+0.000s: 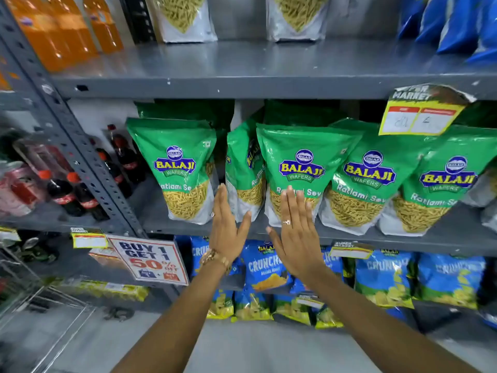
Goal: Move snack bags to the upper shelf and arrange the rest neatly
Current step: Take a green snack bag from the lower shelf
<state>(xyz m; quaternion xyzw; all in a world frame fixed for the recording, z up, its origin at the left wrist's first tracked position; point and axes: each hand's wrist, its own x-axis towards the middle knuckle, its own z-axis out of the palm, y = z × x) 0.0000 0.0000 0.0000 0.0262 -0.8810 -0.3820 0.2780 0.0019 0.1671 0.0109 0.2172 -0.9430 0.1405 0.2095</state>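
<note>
The green Ratlami Sev bags (pixel 301 168) stood in a row on the middle shelf (pixel 441 239), right under the upper shelf (pixel 242 68). Left hand (pixel 227 232) was flat, fingers pressed together, thumb out, holding nothing. Right hand (pixel 295 238) was the same, fingertips over the centre bag's bottom. Blue Crunchex packs (pixel 265 267) sat below.

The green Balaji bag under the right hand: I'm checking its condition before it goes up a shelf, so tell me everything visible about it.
The green Balaji bag is a glossy plastic pouch reading "Ratlami Sev", with a clear lower window showing yellow sev and a white base. It stands upright, leaning slightly, on the middle shelf, looks sealed and undamaged, and overlaps the neighbouring green bags on both sides. The right hand lies flat, fingers spread, over its lower front; whether it presses is unclear.
</note>
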